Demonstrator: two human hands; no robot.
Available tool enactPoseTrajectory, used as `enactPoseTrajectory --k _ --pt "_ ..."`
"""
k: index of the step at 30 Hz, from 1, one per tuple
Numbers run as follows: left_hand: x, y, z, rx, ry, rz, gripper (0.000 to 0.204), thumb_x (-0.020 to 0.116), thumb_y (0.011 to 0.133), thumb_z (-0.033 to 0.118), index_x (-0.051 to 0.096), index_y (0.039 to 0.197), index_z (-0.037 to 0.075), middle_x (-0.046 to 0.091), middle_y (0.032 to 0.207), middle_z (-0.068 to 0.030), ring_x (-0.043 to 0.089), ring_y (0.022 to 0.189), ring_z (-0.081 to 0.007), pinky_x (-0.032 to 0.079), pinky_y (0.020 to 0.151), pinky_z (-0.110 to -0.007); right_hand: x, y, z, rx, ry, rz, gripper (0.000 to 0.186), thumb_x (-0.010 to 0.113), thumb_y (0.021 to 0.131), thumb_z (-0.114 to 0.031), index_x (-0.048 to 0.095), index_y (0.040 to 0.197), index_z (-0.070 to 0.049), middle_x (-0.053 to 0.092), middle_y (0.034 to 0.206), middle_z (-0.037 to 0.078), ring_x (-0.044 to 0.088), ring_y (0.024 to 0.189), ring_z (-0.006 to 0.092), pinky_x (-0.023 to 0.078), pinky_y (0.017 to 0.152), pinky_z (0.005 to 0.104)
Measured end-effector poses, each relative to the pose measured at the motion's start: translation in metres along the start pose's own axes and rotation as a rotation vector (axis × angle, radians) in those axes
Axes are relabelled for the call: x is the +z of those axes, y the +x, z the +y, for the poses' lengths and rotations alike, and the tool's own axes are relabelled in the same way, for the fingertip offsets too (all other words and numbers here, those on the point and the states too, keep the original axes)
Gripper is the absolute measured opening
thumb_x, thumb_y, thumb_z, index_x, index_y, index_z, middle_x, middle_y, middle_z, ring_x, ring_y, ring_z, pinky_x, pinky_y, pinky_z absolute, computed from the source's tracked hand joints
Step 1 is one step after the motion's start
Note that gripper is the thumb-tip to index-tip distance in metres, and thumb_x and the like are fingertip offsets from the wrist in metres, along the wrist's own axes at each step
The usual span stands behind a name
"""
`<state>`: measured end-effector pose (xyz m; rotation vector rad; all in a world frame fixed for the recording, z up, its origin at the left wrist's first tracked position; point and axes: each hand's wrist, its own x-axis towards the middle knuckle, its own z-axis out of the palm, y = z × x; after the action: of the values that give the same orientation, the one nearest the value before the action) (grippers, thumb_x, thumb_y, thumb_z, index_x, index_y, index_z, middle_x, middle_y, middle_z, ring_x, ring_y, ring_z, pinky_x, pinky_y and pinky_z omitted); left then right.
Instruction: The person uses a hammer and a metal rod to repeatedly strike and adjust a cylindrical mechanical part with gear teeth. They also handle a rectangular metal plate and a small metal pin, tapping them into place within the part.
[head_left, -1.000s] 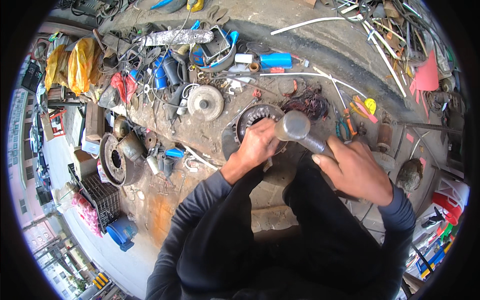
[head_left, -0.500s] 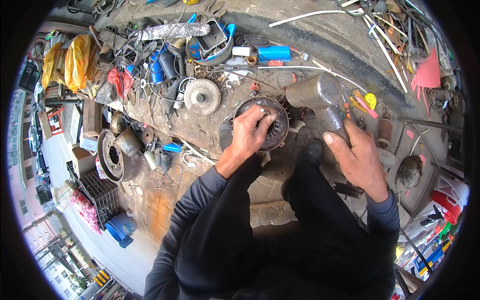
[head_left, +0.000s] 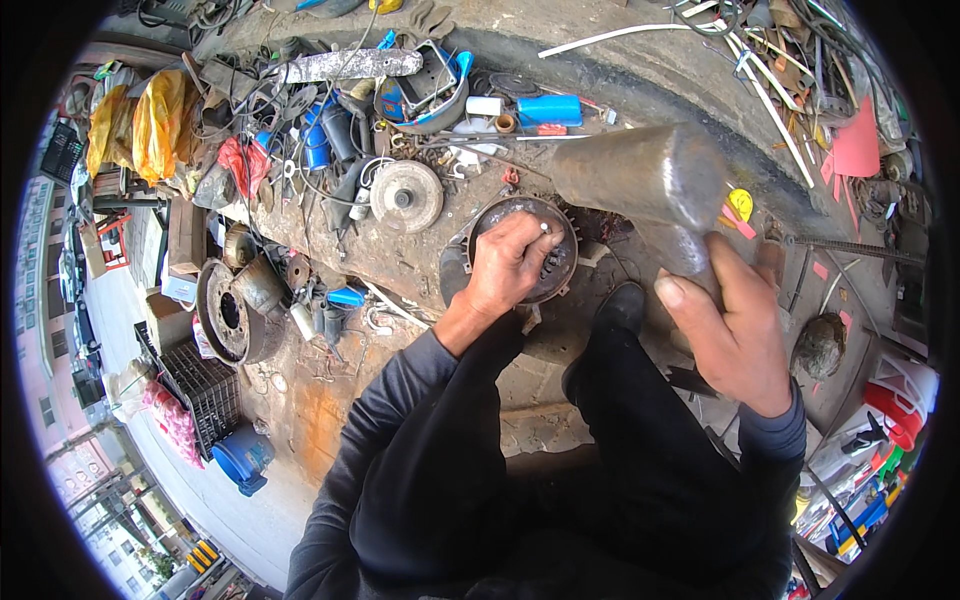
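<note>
My left hand (head_left: pixel 505 262) is closed on a thin rod, perhaps a punch or chisel, whose pale round end (head_left: pixel 544 228) shows above the fingers. It rests over a round metal housing (head_left: pixel 571 250) with slots inside, on the ground by my shoes. The rod's lower end is hidden by the hand. On the right, my right hand (head_left: pixel 738 325) is wrapped round the short handle of a hammer. The hammer's thick cylindrical steel head (head_left: pixel 630 178) hangs in the air above and right of the housing, slightly blurred.
A grey metal disc (head_left: pixel 407 196) lies left of the housing. Beyond it are a cut-open container (head_left: pixel 440 112), a blue cylinder (head_left: pixel 549 109) and tangled cables. A rusty drum (head_left: pixel 222 312) and a black crate (head_left: pixel 200 390) stand at left. My shoe (head_left: pixel 620 308) is close to the housing.
The hammer has risen toward me and looks larger, with my right hand moving slightly right and down in view. My left hand and the rod have shifted only slightly.
</note>
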<state>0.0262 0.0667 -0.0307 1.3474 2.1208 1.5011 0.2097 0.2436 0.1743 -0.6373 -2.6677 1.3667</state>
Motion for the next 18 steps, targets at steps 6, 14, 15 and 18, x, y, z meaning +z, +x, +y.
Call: enactPoseTrajectory --k 6,14,15,18 --pt "0.009 -0.004 -0.001 -0.093 -0.272 0.037 0.008 0.076 0.091 0.003 0.072 0.099 0.002 0.071 0.092 -0.0152 0.069 0.085 -0.0389 0.056 0.075 -0.044 0.000 -0.003 -0.010 -0.285 -0.075 0.098 0.030 0.076 0.097 -0.030 0.063 0.102 -0.003 0.065 0.073 0.014 0.064 0.056 0.0356 0.049 0.057 0.0450" --pt "0.001 -0.001 0.002 0.090 0.049 -0.028 0.015 0.076 0.090 0.001 0.073 0.105 0.003 0.069 0.091 -0.0169 0.067 0.081 -0.0404 0.055 0.073 -0.047 0.016 0.019 0.002 -0.051 -0.346 -0.141 0.032 0.071 0.102 -0.031 0.060 0.099 -0.001 0.063 0.063 0.020 0.064 0.061 0.0463 0.050 0.058 0.0526" --pt "0.002 -0.002 0.003 0.050 0.022 -0.016 0.014 0.076 0.092 0.003 0.073 0.105 0.002 0.071 0.093 -0.0170 0.068 0.083 -0.0403 0.056 0.074 -0.047 0.014 0.016 0.001 -0.139 -0.295 -0.056 0.032 0.072 0.101 -0.030 0.060 0.099 -0.001 0.063 0.063 0.020 0.065 0.061 0.0457 0.051 0.058 0.0521" --pt "0.007 -0.001 0.002 0.017 -0.089 -0.005 0.016 0.076 0.091 0.002 0.074 0.107 0.002 0.073 0.099 -0.0176 0.071 0.091 -0.0402 0.058 0.079 -0.044 0.012 0.004 -0.001 -0.274 -0.183 0.092 0.032 0.074 0.099 -0.029 0.059 0.098 -0.001 0.064 0.064 0.019 0.066 0.060 0.0439 0.051 0.058 0.0503"
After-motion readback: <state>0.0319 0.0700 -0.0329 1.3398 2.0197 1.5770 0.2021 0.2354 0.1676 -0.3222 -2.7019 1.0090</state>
